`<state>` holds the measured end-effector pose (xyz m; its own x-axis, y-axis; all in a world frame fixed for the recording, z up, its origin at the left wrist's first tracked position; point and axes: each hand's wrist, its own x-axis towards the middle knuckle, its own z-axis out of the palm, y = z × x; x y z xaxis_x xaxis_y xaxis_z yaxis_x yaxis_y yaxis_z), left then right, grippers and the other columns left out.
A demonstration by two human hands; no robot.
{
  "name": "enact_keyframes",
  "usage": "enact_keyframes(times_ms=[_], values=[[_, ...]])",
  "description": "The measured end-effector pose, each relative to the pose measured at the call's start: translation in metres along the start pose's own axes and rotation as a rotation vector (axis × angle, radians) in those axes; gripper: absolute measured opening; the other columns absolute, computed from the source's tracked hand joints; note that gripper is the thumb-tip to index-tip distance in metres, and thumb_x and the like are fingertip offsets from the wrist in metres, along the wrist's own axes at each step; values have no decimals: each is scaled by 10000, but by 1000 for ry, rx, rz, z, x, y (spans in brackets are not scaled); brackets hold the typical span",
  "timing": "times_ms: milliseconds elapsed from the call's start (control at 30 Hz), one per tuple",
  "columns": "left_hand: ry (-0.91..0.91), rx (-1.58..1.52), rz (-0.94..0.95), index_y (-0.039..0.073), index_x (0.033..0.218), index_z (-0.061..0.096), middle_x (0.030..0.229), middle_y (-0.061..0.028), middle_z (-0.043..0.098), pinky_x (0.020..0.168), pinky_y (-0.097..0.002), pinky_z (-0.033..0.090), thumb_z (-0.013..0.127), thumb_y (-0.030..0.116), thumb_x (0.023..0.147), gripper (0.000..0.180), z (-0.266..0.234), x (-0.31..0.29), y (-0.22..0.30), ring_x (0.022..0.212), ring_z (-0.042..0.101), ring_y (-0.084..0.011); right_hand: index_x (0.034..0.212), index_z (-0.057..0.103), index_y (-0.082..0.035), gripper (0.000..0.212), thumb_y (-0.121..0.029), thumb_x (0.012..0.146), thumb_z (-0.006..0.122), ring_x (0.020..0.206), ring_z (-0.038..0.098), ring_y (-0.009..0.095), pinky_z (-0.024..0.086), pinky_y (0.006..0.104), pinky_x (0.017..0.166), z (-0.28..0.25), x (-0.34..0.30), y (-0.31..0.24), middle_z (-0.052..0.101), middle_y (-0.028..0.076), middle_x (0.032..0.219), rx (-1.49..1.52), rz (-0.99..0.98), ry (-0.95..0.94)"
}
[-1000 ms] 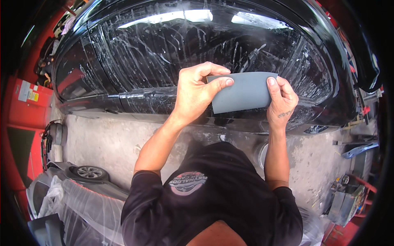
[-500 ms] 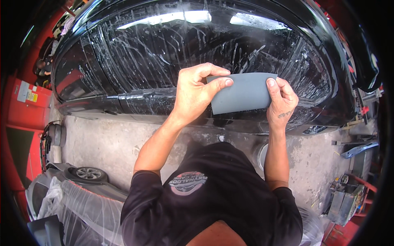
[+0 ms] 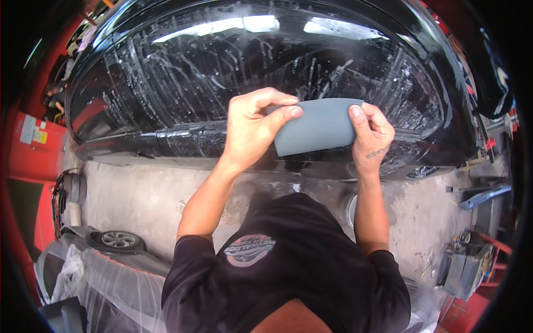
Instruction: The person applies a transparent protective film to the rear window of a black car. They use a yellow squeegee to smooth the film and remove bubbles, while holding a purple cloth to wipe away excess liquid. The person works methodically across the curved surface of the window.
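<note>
Between my two hands hangs a grey sheet of sandpaper (image 3: 316,129), slightly curved along its upper edge. My left hand (image 3: 252,125) pinches its upper left corner between thumb and fingers. My right hand (image 3: 373,132) grips the opposite end, thumb on the near face and fingers behind. Just beyond the sheet is the side of a black car (image 3: 183,83), its panels streaked with whitish, wet-looking drips. The sheet hides part of the car's lower side; whether it touches the car I cannot tell.
Concrete floor (image 3: 139,191) lies between me and the car. A round bucket-like rim (image 3: 352,210) shows beside my right forearm. Behind me on the left is a grey car part-covered in clear plastic sheeting (image 3: 122,283). Red cabinets (image 3: 34,147) stand far left, a metal tool box (image 3: 466,269) at right.
Both hands and the sandpaper have shifted slightly left in the view, and the sheet bows a little more. The grip of each hand stays the same.
</note>
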<state>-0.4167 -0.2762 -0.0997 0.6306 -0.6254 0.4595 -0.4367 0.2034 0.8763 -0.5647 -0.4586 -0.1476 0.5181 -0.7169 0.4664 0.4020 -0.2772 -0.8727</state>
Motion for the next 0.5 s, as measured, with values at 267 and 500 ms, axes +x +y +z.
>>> enact_keyframes(times_ms=[267, 500], values=[[-263, 146, -124, -8, 1152, 776, 960, -104, 776, 795, -312, 569, 816, 85, 889, 282, -13, 8, 14, 868, 709, -155, 1043, 766, 66, 146, -67, 984, 757, 812, 694, 116, 539, 254, 731, 3, 2, -12, 775, 83, 924, -156, -142, -113], [-500, 306, -97, -27, 1050, 779, 913, -124, 757, 774, -344, 549, 786, 113, 886, 216, -19, 23, 29, 841, 707, -193, 997, 756, 68, 116, -44, 978, 732, 746, 684, 149, 520, 279, 671, 0, 11, -27, 749, 101, 861, -230, -212, -264]])
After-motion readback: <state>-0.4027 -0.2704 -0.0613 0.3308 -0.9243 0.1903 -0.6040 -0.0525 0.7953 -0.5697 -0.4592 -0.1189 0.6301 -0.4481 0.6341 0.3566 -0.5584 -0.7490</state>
